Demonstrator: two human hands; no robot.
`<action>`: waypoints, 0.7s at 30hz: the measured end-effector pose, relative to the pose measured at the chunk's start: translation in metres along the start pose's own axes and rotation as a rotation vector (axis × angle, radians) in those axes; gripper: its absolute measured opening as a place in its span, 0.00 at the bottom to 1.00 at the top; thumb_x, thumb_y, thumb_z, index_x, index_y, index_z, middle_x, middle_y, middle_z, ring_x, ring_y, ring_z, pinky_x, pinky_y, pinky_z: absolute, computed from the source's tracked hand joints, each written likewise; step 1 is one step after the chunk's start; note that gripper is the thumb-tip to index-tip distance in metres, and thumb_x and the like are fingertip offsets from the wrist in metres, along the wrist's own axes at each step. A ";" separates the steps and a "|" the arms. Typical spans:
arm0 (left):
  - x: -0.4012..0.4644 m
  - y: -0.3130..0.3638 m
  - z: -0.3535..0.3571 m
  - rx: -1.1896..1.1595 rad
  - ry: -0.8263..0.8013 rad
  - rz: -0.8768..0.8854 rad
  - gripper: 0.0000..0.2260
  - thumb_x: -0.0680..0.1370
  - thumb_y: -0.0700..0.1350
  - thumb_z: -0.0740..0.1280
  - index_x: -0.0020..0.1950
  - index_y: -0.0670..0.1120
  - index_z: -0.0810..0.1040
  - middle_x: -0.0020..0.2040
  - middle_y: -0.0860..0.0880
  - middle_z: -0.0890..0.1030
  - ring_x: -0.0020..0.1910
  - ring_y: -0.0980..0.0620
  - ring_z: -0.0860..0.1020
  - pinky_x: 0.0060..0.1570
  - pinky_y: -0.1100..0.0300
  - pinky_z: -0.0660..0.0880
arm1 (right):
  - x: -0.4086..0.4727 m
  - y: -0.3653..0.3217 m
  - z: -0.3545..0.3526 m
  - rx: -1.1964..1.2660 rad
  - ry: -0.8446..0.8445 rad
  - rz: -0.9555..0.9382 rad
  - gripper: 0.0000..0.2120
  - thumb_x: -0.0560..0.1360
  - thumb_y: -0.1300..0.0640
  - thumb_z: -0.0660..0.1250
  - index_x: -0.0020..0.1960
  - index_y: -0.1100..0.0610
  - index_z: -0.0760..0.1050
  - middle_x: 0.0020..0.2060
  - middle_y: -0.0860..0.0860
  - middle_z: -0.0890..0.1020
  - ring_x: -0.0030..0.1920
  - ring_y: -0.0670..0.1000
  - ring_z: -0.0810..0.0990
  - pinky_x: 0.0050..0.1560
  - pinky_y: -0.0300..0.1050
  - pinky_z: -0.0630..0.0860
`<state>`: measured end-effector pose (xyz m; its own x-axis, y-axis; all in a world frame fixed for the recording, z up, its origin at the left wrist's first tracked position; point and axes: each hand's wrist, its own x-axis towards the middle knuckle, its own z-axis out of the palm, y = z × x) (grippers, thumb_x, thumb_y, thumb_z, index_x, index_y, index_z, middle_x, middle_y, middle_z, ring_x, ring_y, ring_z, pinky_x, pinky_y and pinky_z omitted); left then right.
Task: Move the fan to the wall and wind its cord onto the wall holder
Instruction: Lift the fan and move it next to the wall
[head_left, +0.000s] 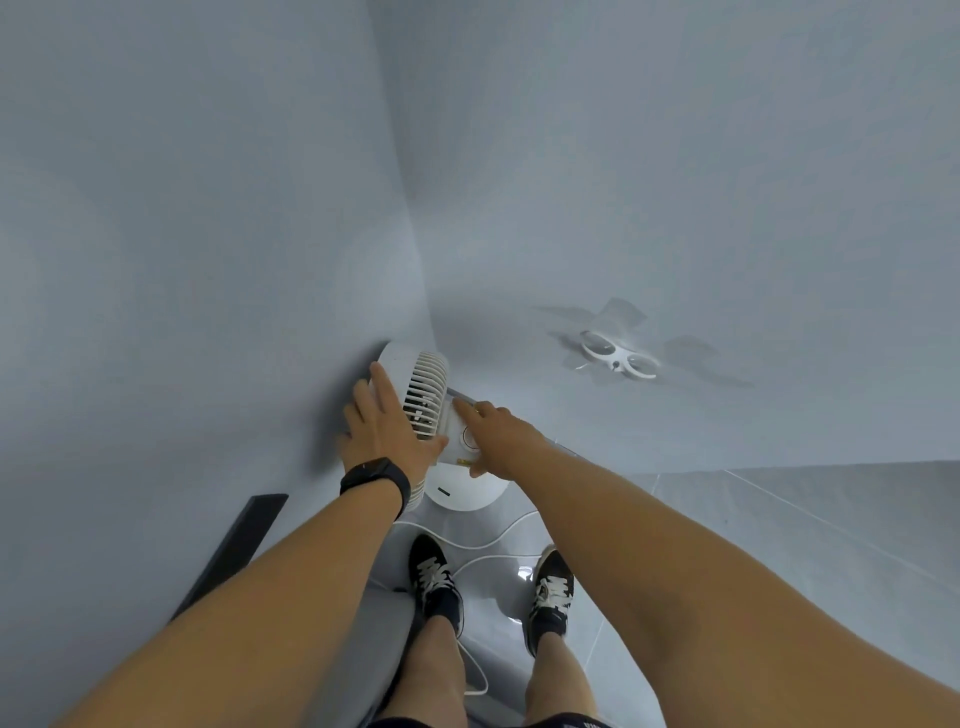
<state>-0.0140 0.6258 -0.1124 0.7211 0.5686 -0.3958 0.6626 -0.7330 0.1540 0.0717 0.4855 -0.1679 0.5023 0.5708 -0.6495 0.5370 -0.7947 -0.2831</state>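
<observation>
Now, fan: white plastic floor fan with slatted grille, standing in the corner where two pale grey walls meet, its round base on the grey tiled floor.
Left hand: fingers straight, flat against the fan's head.
Right hand: touching the fan's rear housing; grip cannot be told.
Cord: thin white cable loose on the floor between two black sneakers.
Wall holder: white two-loop bracket taped to the right wall, bare, well apart from the fan.
Wrist: black band.
</observation>
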 end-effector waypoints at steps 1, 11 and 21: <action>0.001 -0.001 0.000 0.008 -0.010 0.014 0.59 0.68 0.67 0.76 0.83 0.47 0.42 0.79 0.40 0.56 0.74 0.38 0.65 0.66 0.43 0.73 | -0.003 0.004 -0.001 0.017 0.006 -0.008 0.54 0.70 0.54 0.80 0.83 0.47 0.47 0.77 0.54 0.67 0.72 0.60 0.71 0.63 0.61 0.78; 0.003 0.025 -0.001 0.211 -0.053 0.187 0.45 0.75 0.64 0.70 0.84 0.51 0.50 0.84 0.38 0.46 0.82 0.29 0.42 0.79 0.34 0.43 | -0.031 0.043 -0.014 -0.004 0.056 0.078 0.38 0.77 0.50 0.74 0.80 0.50 0.59 0.74 0.55 0.69 0.71 0.59 0.72 0.64 0.59 0.77; -0.039 0.048 0.033 0.244 -0.182 0.345 0.27 0.79 0.56 0.67 0.76 0.51 0.68 0.81 0.43 0.59 0.83 0.38 0.52 0.81 0.43 0.54 | -0.070 0.073 -0.017 -0.040 0.078 0.060 0.30 0.79 0.48 0.71 0.77 0.53 0.65 0.70 0.55 0.72 0.69 0.59 0.74 0.63 0.59 0.77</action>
<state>-0.0163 0.5561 -0.1194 0.8293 0.2168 -0.5150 0.3068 -0.9470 0.0954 0.0869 0.3911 -0.1315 0.5846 0.5383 -0.6070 0.5305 -0.8197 -0.2159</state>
